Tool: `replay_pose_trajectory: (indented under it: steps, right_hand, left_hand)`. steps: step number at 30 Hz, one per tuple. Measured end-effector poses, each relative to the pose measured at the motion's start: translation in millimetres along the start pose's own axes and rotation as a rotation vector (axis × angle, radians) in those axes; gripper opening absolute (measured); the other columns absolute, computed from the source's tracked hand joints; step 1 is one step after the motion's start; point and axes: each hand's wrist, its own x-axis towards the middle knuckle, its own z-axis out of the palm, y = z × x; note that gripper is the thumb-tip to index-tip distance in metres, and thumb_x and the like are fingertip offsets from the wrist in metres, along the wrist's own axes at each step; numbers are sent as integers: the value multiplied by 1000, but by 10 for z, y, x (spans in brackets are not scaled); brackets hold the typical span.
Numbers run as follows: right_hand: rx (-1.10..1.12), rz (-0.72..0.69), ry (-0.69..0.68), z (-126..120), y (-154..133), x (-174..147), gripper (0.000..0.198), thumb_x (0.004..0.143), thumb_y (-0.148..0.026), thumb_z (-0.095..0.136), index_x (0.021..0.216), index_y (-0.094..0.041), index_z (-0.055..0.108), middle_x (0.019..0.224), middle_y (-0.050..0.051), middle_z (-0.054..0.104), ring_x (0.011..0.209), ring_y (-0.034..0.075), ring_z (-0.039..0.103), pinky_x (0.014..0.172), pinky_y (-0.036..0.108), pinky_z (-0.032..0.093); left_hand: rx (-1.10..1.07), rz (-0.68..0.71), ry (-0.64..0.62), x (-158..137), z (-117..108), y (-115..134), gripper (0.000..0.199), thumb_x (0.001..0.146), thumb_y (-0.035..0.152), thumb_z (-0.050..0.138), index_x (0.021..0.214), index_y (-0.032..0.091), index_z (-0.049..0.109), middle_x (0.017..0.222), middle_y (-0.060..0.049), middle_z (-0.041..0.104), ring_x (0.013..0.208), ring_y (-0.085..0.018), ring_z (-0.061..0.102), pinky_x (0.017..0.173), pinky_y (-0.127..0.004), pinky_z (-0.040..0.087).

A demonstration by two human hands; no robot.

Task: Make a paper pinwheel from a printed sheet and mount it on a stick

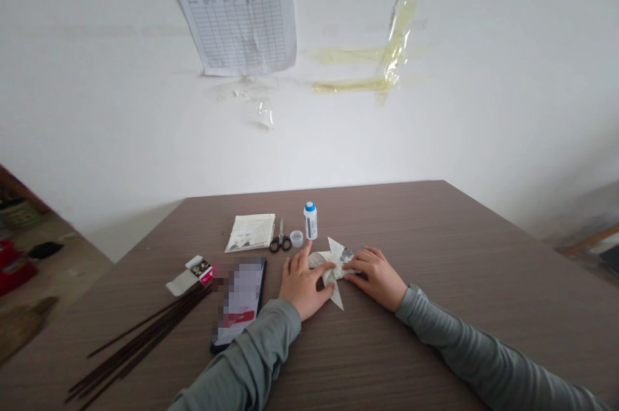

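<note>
- Head view: the star-shaped paper, printed and pointed, lies on the table between my two hands, one point aimed near and one far.
- My left hand reaches its left side; thumb and forefinger stand a narrow gap apart, both at the paper. Whether they pinch it or only press it down, I cannot tell.
- My right hand comes in from the right, thumb and fingertips drawn close together on the paper's right part, which they hold.
- Step in hand: I judge that I am shaping the paper and pressing its folds near the middle, both hands working together.
- Next move: in my judgement it calls for my left fingers to steady the middle while my right works the fold, lightly, since thin paper may crease or spring open.
- Just beyond my left fingertips stands an upright white bottle with a blue top; left of it, a small clear cup, then scissors with the blades pointing far.
- Farther left lies folded newsprint; nearer, left of my left forearm, a phone.
- At the left, dark sticks run near from an open box; all rest on the brown table.
</note>
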Motion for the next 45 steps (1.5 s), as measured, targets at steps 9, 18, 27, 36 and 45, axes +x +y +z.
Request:
replay_pose_trajectory:
  steps: [9, 18, 27, 36, 45]
  right_hand:
    - [-22, 14, -24, -31, 2, -1, 18, 122, -35, 86, 125, -42, 103, 115, 7, 98, 113, 36, 97, 131, 61, 72]
    - [16, 18, -36, -42, -8, 6, 24, 125, -37, 79, 125, -37, 102, 113, 9, 97, 113, 36, 95, 130, 65, 71]
    - [1, -2, -17, -15, 2, 1, 17, 122, -32, 85, 125, -36, 102, 113, 9, 97, 111, 35, 94, 128, 63, 71]
    - [-8, 3, -22, -9, 7, 0, 17, 120, -29, 89, 127, -37, 102, 113, 8, 97, 111, 35, 96, 129, 62, 71]
    - [-38, -60, 25, 35, 60, -13, 13, 117, -28, 94, 125, -35, 102, 110, 7, 97, 104, 31, 95, 124, 60, 74]
  left_hand:
    - [-29, 12, 74, 5, 21, -29, 52, 100, 38, 105, 151, 46, 98, 202, -10, 64, 184, -54, 63, 154, -82, 48]
    - [-45, 31, 58, 10, 39, -42, 38, 102, 36, 103, 140, 45, 102, 201, -10, 65, 184, -55, 62, 154, -87, 45]
    - [-43, 25, 90, 7, 68, -68, 43, 101, 32, 105, 143, 39, 99, 203, -12, 63, 183, -53, 64, 153, -87, 46]
    - [-40, 23, 73, 3, 28, -40, 38, 101, 33, 103, 137, 43, 101, 198, -10, 69, 183, -52, 63, 154, -84, 47]
    - [-31, -5, 75, -5, 16, -17, 51, 102, 32, 104, 151, 39, 96, 202, -13, 64, 184, -50, 63, 155, -85, 44]
